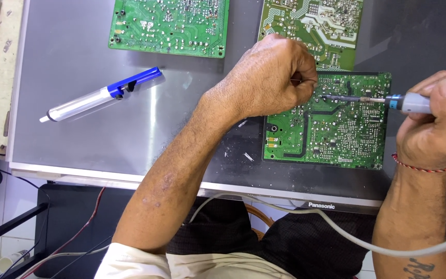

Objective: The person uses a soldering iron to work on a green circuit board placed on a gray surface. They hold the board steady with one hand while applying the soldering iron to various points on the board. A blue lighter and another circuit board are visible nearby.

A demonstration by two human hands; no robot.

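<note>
A green circuit board (331, 137), flat and rectangular, lies solder side up with rows of tiny shiny dots and dark traces. It rests on a smooth grey glossy panel (78, 77) that covers the desk. The right hand (434, 124) grips a soldering iron (388, 101) with a grey and blue handle, fingers curled tight around it, thumb laid on top; its thin metal tip lies nearly level and touches the board near its upper edge. A pale cord (336, 227) curves away below. The left hand (274, 77) is bent at the wrist, knuckles up, fingers bunched together just at the tip, pinching something too small to make out. Two more green boards (169, 26) (316, 26) lie beyond. A blue and clear plastic solder sucker (101, 95) lies well apart to the left.
</note>
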